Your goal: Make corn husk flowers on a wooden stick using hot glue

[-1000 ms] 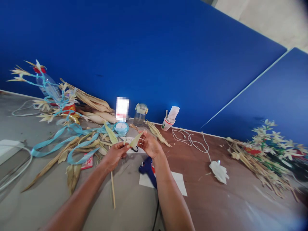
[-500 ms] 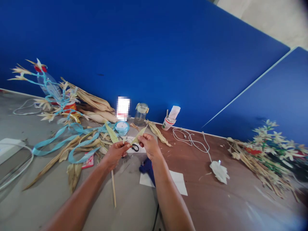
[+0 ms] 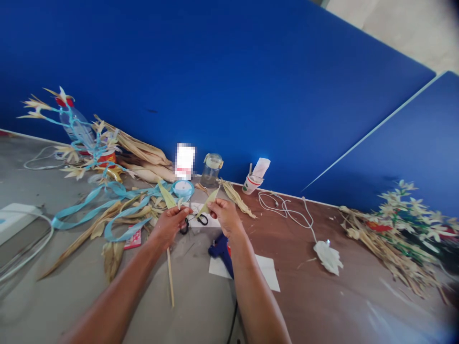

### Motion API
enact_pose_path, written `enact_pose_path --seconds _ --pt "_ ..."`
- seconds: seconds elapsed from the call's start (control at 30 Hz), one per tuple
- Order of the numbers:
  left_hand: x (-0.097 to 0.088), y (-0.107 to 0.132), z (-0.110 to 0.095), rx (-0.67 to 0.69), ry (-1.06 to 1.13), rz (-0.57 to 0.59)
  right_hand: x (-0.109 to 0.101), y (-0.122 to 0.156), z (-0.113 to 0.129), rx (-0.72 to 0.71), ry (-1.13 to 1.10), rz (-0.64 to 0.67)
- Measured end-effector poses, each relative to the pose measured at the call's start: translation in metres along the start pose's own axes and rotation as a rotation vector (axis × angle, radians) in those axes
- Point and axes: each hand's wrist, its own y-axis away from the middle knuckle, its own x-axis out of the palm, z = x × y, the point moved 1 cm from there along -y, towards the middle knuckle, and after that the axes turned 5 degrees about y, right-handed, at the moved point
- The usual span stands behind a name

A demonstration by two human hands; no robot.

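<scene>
My right hand is closed in a pinch on a pale green corn husk piece, its pointed end upward. My left hand is closed too, thumb against finger, a short gap to the left; whatever lies in this pinch is too small to make out. Another green husk strip shows just behind the left fingers; I cannot tell if they touch it. Scissors with black handles lie on white paper below and between my hands. A dark blue glue gun rests beside my right wrist, partly hidden.
Blue ribbon and dry husks spread at the left, near a ribbon spool. Behind stand a glass jar and a paper cup. A white cable and husk flowers occupy the right.
My hands have drawn slightly apart, and more of the scissors' handles shows between them. The view has shifted a little.
</scene>
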Motion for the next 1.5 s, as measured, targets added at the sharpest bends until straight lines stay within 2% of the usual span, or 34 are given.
enact_pose_path --seconds 0.23,0.47,0.67,0.83,1.07,1.2,1.33,1.5 --pt "0.001 0.001 0.002 0.022 -0.067 0.066 0.005 0.0 -0.003 0.007 0.135 0.016" --pt "-0.004 -0.003 0.007 0.054 -0.08 0.129 0.012 0.007 -0.001 -0.036 0.403 0.215" --pt "-0.003 -0.001 0.008 -0.032 -0.073 0.172 0.015 0.01 -0.002 -0.067 0.556 0.341" --pt "-0.003 -0.002 0.003 0.03 0.084 0.052 0.015 0.008 0.001 -0.081 0.587 0.287" --pt "-0.008 -0.006 -0.007 0.2 0.239 -0.107 0.012 0.002 -0.001 -0.131 0.611 0.089" --pt "-0.015 -0.01 -0.01 0.263 0.281 -0.157 0.014 0.003 -0.007 -0.103 0.897 0.096" --pt "-0.018 -0.013 -0.008 0.282 0.285 -0.184 0.027 0.007 -0.01 -0.086 1.232 0.148" --pt "-0.017 -0.012 -0.006 0.276 0.308 -0.176 0.051 0.004 -0.009 -0.047 1.416 0.192"
